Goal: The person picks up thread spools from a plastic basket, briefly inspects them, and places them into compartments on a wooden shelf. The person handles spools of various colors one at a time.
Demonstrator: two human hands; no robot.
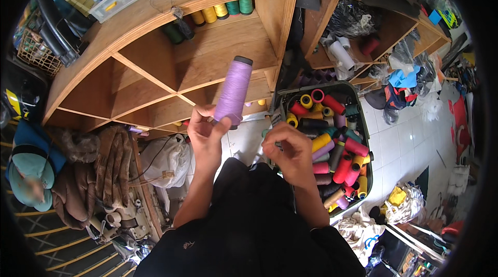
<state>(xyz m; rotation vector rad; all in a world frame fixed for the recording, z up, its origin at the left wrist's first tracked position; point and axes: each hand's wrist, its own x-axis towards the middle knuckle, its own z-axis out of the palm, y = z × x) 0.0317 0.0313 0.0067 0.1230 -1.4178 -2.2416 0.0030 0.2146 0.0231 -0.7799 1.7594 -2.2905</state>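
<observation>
From where I stand, the purple thread cone [234, 90] looks light, a firm core under a smooth winding that could slip or loosen if squeezed carelessly. I'd hold it low around the wound body, or by the dark rim [243, 60] at its narrow end, sparing the thread.

The left hand [207, 139] has the cone by its lower end, thumb in front, fingers behind, so it rises nearly upright from the grip, its top leaning right. The right hand [291, 155] is apart, below and to the right of the cone, its fingers curled narrow; I cannot tell whether they pinch a strand. Just past it sits 1 bin [367, 126] of mixed spools [342, 168].
</observation>
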